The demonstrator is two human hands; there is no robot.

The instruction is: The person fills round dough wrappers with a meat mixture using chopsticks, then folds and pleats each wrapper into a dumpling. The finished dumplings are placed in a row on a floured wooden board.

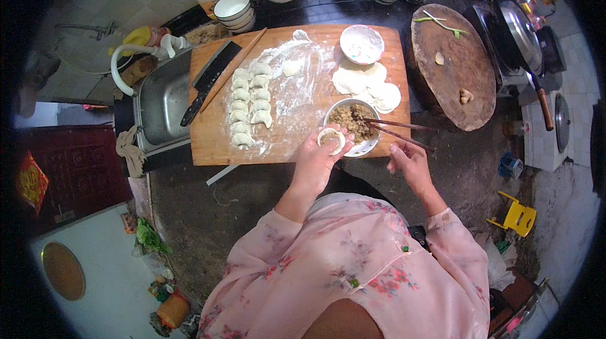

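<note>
My left hand [318, 154] holds a round dumpling wrapper [331, 141] with a dab of filling in its middle. Just beyond it stands a white bowl [362, 151] of minced filling [351, 120], partly covered by my fingers. A pair of chopsticks [402, 124] leans in that bowl, tips in the filling, handles pointing right. My right hand [411, 163] is off the board's front edge, close below the chopsticks, with its fingers loosely bent and nothing seen in them. Two rows of folded dumplings [240, 107] sit on the floured wooden board [293, 145]. Flat wrappers [352, 79] overlap at the right.
A cleaver [215, 71] and a rolling pin [236, 74] lie slantwise on the board's left. A flour bowl [362, 45] stands behind the wrappers. Left is a steel sink [165, 102]; right, a round chopping block [452, 74] with scallion pieces and a lidded wok [521, 36].
</note>
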